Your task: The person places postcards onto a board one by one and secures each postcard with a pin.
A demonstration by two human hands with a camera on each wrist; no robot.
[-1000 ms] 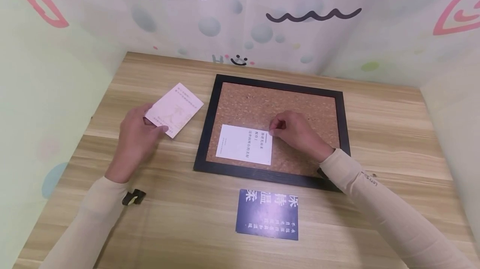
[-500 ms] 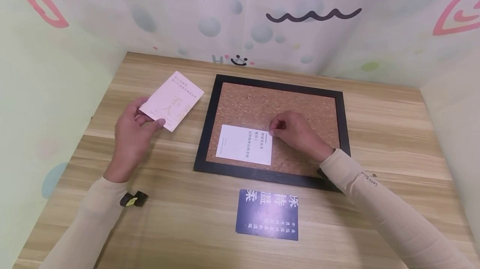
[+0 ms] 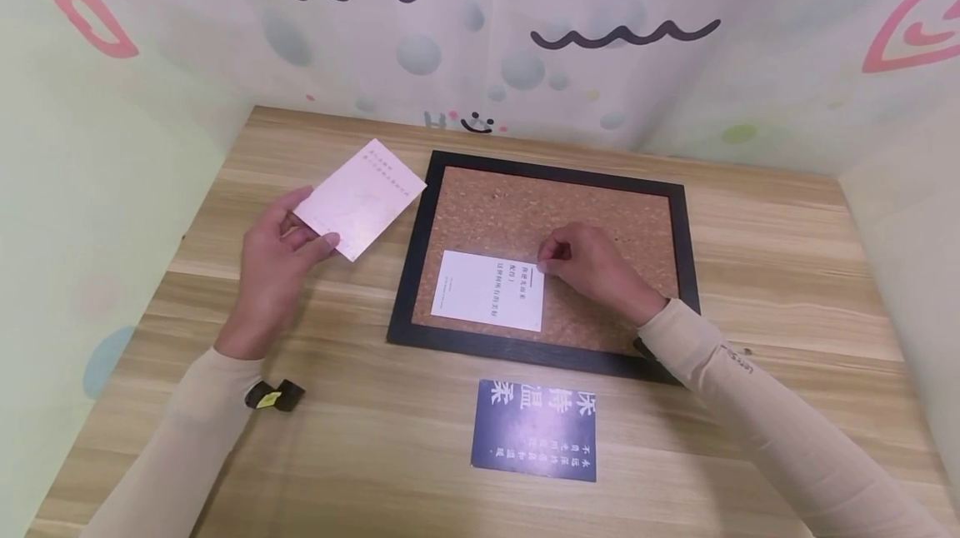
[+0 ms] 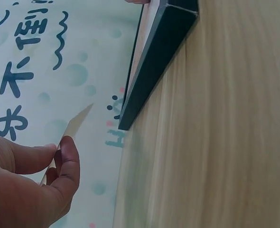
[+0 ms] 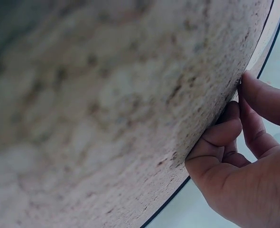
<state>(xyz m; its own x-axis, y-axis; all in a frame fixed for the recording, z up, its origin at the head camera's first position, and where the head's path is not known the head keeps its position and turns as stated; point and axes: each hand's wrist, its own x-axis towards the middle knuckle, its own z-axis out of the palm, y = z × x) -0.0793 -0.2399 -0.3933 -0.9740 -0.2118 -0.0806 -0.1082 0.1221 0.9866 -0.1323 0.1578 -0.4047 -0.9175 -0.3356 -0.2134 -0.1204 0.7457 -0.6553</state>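
Observation:
My left hand [image 3: 273, 259] pinches a pale pink card [image 3: 363, 196] with printed characters between thumb and fingers, near its lower corner. The card is raised over the table, left of the black-framed cork board [image 3: 487, 205]; the left wrist view shows the card [image 4: 78, 118] nearly edge-on. On the board's lower left part lies a white card [image 3: 480, 296] with dark print. Thumb and finger of my right hand [image 3: 592, 263] pinch at its upper right corner, while the other fingers are curled against the cork [image 5: 144, 123].
A dark blue card [image 3: 534, 430] with white characters lies on the wooden table [image 3: 360, 455] in front of the board. Behind the table hangs a printed white backdrop [image 3: 337, 47], with pale walls at both sides.
My left hand has lifted the pink card a little, away from me and to the right, tilting it until its far corner overlaps the board's frame in the head view. My right hand has stayed put.

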